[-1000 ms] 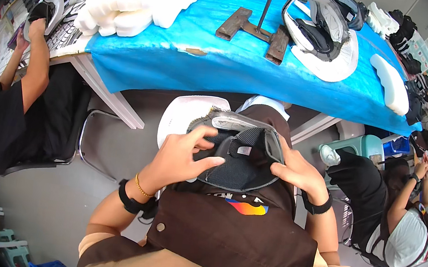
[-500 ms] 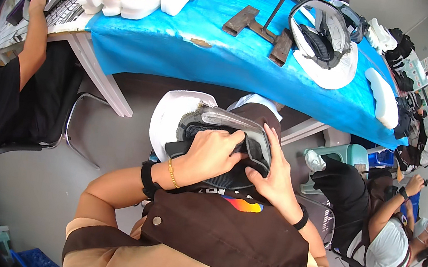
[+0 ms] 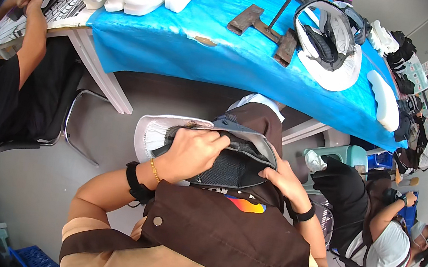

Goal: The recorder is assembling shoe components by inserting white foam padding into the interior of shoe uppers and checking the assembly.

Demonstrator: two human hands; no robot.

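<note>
One white-brimmed cap sits between your fingers: the left fingers curl closed on its dark lining, the right fingers pinch the opposite edge. Work appears midway — brim attached, lining not yet flat. Beyond your fingers, on the worktop: one similar cap, one metal stand, one separate foam piece.

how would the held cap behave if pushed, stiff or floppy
The cap would probably flex, as its dark mesh looks soft. The white brim seems stiffer, with its smooth curve. The cap looks thin-walled, so likely light.
</note>
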